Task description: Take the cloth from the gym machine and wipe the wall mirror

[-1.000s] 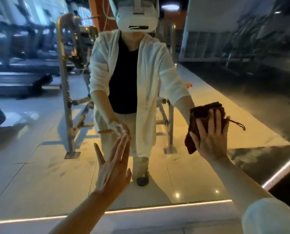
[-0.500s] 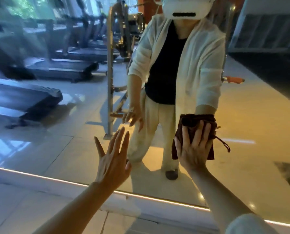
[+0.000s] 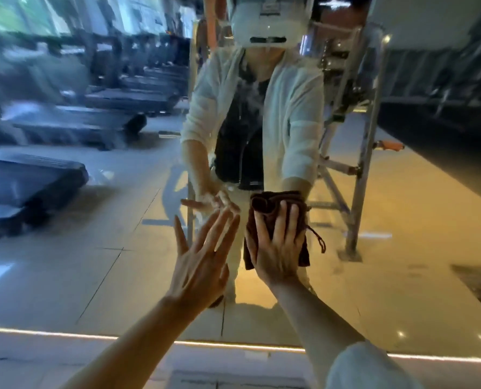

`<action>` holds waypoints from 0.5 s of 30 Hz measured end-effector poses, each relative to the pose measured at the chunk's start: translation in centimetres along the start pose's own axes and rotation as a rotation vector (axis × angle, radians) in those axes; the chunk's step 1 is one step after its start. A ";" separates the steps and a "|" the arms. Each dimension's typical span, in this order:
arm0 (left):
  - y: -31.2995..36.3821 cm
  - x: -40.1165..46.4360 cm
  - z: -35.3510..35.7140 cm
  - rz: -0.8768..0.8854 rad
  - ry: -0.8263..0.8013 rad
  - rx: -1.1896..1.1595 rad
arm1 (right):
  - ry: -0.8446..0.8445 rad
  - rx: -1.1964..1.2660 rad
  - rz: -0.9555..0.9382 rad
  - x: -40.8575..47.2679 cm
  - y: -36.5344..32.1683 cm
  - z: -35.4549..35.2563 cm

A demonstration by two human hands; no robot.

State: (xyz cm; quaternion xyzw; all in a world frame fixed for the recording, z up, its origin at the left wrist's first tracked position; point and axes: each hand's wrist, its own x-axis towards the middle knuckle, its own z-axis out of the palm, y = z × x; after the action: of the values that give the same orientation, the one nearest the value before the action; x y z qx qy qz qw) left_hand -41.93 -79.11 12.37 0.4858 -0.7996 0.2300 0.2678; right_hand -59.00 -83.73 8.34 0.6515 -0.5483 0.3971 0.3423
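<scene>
A dark brown cloth (image 3: pixel 264 204) with a dangling cord is spread against the wall mirror (image 3: pixel 93 262). My right hand (image 3: pixel 275 248) presses it flat to the glass with straight, spread fingers. Just to its left, my left hand (image 3: pixel 203 265) is held up open with its fingertips at or near the mirror; contact is unclear. The mirror shows my reflection in a white jacket and a headset, with both reflected hands meeting mine. Faint smears show on the glass over the reflected chest.
The mirror's lower edge has a lit strip (image 3: pixel 65 334) above a white ledge. Reflected in the glass are a metal gym machine frame (image 3: pixel 365 164), a row of treadmills (image 3: pixel 74 127) at the left and a glossy tiled floor.
My right hand and the cloth have slid leftwards across the mirror and now sit close beside my left hand. The view has swung, bringing the treadmills further in.
</scene>
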 end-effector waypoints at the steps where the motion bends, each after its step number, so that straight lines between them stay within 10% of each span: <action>1: -1.1 0.5 -0.2 0.037 0.008 -0.019 | -0.017 -0.015 0.007 0.5 -0.4 -0.4; 9: -2.7 5.6 -3.1 0.086 0.134 -0.189 | 0.371 -0.062 0.284 18.2 0.4 -6.7; 15: -3.1 6.1 -3.9 0.059 0.175 -0.140 | -0.065 -0.068 -0.028 4.8 -1.7 -3.2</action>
State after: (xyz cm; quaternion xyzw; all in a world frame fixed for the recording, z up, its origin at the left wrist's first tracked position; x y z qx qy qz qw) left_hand -40.68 -81.94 19.59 0.4202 -0.8012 0.2229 0.3632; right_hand -57.40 -82.79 13.99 0.6596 -0.5633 0.3519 0.3517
